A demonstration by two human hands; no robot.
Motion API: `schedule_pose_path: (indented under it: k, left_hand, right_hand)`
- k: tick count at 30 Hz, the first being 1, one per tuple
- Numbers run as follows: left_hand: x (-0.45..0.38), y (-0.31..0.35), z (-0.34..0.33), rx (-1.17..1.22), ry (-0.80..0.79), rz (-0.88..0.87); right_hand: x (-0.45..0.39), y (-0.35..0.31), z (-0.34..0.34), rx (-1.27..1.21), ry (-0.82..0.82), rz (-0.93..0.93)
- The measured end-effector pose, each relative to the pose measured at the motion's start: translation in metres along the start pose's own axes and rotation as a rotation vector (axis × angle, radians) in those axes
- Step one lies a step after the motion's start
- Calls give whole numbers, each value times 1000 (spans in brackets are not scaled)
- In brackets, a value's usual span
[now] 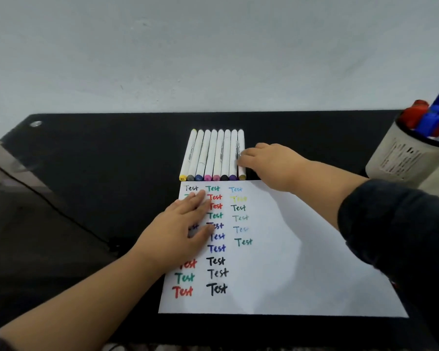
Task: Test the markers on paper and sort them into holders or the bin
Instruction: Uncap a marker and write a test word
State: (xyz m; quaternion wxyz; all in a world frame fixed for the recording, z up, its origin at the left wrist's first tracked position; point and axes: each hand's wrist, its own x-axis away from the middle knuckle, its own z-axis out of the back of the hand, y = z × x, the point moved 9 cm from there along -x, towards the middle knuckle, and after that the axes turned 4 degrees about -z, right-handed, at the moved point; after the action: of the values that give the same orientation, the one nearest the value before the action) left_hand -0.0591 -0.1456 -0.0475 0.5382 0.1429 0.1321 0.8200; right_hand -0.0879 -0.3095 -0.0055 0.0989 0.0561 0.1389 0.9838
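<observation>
Eight white-barrelled markers with coloured end caps lie side by side on the black table, just beyond the white paper sheet covered in "Test" scribbles. The left hand presses flat, fingers straight, on the sheet. The right hand touches the rightmost marker; I cannot tell whether it grips. A white cylindrical holder stands far right.

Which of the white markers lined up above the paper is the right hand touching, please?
The right hand touches the rightmost marker of the row, the one with the olive-yellow end cap; the other seven lie to its left, untouched.
</observation>
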Motion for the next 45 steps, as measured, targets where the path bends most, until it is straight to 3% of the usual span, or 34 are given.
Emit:
schedule_pose_path:
  k: [10,13,17,23,27,30,34,39,45]
  left_hand:
    - [-1,-1,-2,-28,-4,-22]
    - [0,-2,-3,-38,-12,-17]
    - [1,0,-5,-106,-38,-27]
    - [2,8,-6,-266,-127,-33]
    - [8,21,6,-323,-134,9]
    - [19,30,22,-129,1,99]
    - [44,43,33,329,174,164]
    - [74,38,27,795,179,245]
    - [94,33,19,887,105,257]
  right_hand:
    - [-4,-3,3,94,-4,-1]
    - [2,3,10,37,144,-48]
    - [31,23,35,-310,425,-230]
    - [93,48,45,-1035,627,-555]
    - [125,44,42,-1453,694,-660]
    - [141,33,42,-1653,672,-695]
    - [149,10,34,-1846,622,-738]
    - [151,-21,26,-2012,607,-787]
    - [150,-64,12,-2051,467,-867]
